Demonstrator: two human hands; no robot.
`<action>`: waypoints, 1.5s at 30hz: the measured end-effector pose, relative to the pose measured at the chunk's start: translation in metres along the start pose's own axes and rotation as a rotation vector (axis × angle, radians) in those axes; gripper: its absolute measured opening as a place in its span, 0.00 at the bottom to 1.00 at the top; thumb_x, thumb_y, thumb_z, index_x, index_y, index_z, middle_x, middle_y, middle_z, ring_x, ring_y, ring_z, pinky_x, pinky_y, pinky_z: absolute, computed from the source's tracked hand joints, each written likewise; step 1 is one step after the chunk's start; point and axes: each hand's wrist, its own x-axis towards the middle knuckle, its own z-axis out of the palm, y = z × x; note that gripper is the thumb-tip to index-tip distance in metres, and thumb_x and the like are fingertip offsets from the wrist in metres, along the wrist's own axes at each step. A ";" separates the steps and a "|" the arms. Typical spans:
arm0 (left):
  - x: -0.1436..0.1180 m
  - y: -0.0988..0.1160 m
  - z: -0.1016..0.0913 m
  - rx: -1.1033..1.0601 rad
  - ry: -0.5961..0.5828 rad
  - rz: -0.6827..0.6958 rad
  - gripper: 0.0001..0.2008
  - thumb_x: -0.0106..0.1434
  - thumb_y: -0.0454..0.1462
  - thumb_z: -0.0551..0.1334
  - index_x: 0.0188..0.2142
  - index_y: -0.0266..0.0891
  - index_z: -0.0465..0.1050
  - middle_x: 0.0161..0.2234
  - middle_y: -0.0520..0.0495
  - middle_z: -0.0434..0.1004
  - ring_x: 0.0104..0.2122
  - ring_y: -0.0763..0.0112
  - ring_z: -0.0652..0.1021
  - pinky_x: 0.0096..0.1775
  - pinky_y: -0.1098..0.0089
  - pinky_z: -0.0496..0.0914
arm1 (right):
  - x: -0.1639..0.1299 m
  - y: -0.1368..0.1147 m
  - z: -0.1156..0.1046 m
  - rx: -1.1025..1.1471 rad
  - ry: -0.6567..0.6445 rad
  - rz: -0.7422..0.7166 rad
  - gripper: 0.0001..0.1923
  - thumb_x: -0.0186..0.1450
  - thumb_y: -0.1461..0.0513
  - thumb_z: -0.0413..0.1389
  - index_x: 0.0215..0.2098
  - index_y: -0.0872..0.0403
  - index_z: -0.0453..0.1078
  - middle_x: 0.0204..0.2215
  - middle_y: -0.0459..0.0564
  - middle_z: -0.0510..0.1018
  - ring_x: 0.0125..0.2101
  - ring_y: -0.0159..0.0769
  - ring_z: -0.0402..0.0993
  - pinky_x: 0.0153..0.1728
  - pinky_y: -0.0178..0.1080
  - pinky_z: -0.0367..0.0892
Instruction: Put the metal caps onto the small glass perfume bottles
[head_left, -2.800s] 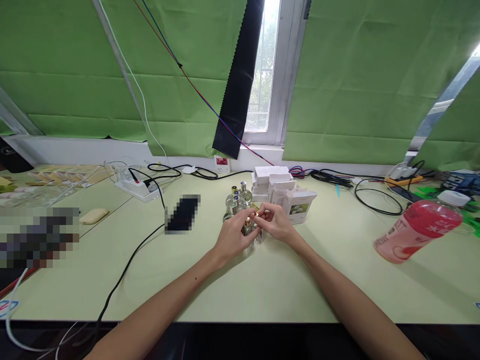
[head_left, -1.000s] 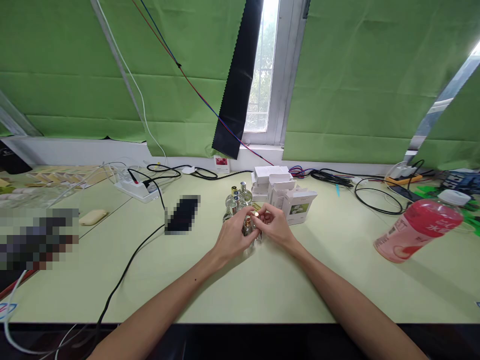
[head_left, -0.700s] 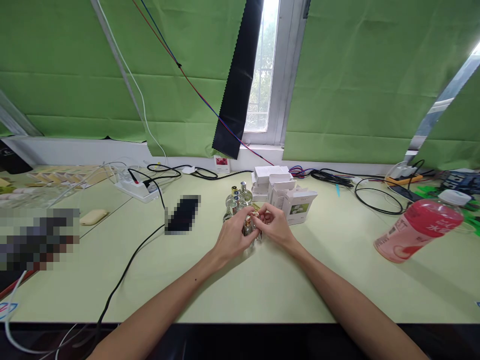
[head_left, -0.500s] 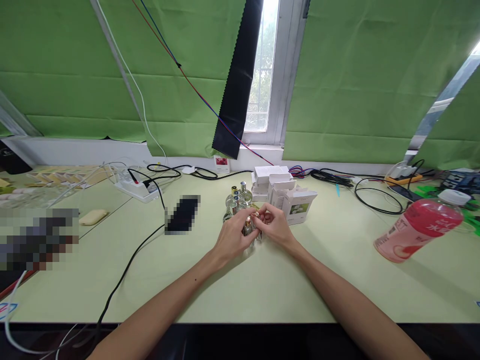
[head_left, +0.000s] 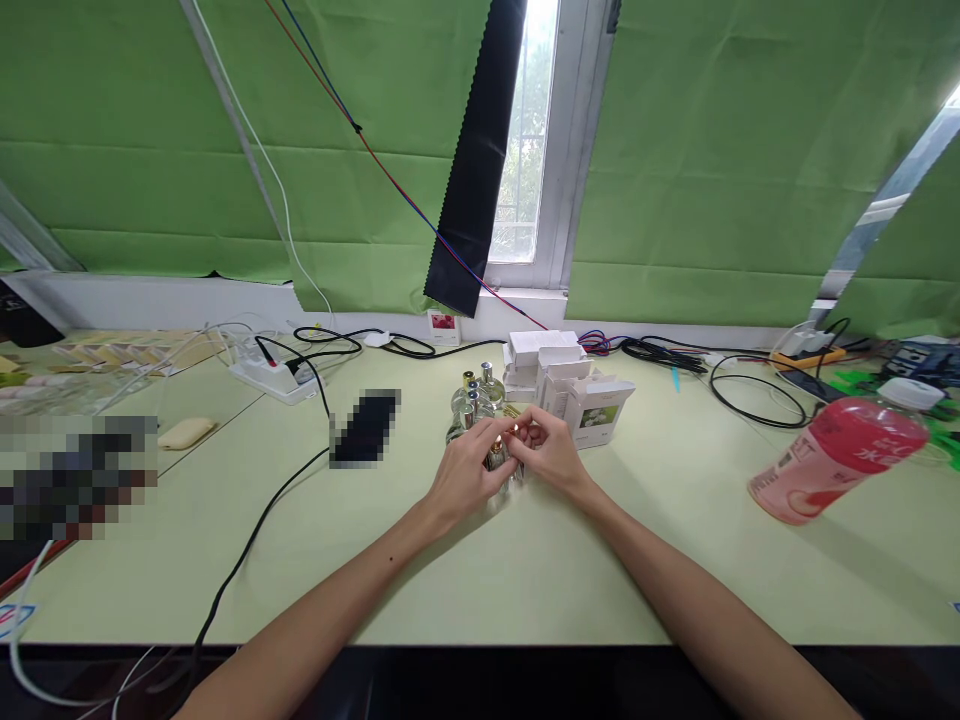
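Observation:
My left hand (head_left: 472, 460) is at the middle of the table, with its fingers bent and the thumb reaching toward my right hand (head_left: 547, 450). The fingertips of both hands meet in a pinch. Whatever small thing is between them is mostly covered by the fingers. A small glass bottle (head_left: 496, 456) with a gold-coloured neck shows in the gap between my left thumb and forefinger. Just behind my left hand stand several clear glass perfume bottles (head_left: 472, 398) with silver and gold tops. Beside my right hand, an opened white carton (head_left: 598, 415) carries a flower picture.
More white cartons (head_left: 541, 352) are stacked behind the opened one. A pink drink bottle (head_left: 840, 450) stands at the right. At the left lie a dark blurred phone-shaped object (head_left: 366, 428), a power strip (head_left: 274, 378) and a black cable (head_left: 262, 535) running to the front edge.
Almost nothing differs. My fingertips have shifted very slightly where they meet; the bottles and cartons stay in place.

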 end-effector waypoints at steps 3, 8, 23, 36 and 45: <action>0.000 0.000 0.000 -0.004 -0.003 -0.004 0.20 0.60 0.31 0.61 0.52 0.45 0.70 0.42 0.49 0.77 0.36 0.69 0.78 0.35 0.71 0.71 | 0.000 -0.001 0.000 0.001 0.006 -0.010 0.09 0.59 0.57 0.59 0.30 0.52 0.66 0.22 0.41 0.67 0.20 0.27 0.61 0.21 0.33 0.58; 0.000 0.000 0.000 -0.007 0.005 0.009 0.20 0.60 0.30 0.62 0.52 0.45 0.70 0.42 0.49 0.77 0.35 0.70 0.78 0.35 0.71 0.71 | 0.000 0.000 0.001 -0.023 0.030 -0.031 0.08 0.60 0.57 0.59 0.30 0.53 0.66 0.22 0.41 0.68 0.20 0.28 0.62 0.22 0.33 0.59; 0.000 -0.002 0.001 -0.010 -0.002 0.016 0.20 0.61 0.30 0.62 0.53 0.45 0.69 0.44 0.49 0.77 0.37 0.70 0.78 0.35 0.72 0.71 | -0.002 0.001 0.001 -0.012 0.055 -0.086 0.09 0.61 0.58 0.59 0.30 0.53 0.65 0.21 0.41 0.67 0.20 0.28 0.62 0.21 0.33 0.60; -0.001 -0.003 0.002 0.015 0.006 0.006 0.17 0.61 0.33 0.63 0.51 0.42 0.70 0.43 0.49 0.78 0.36 0.70 0.78 0.34 0.71 0.71 | -0.001 0.005 0.003 0.090 0.030 -0.057 0.13 0.62 0.56 0.60 0.28 0.52 0.61 0.22 0.40 0.64 0.21 0.28 0.62 0.23 0.33 0.60; 0.000 -0.001 0.000 0.025 0.004 -0.012 0.16 0.61 0.33 0.63 0.50 0.42 0.69 0.42 0.49 0.78 0.35 0.70 0.78 0.34 0.71 0.71 | 0.000 0.008 0.003 0.111 0.023 -0.050 0.15 0.62 0.56 0.61 0.28 0.52 0.59 0.21 0.39 0.62 0.21 0.28 0.61 0.22 0.34 0.59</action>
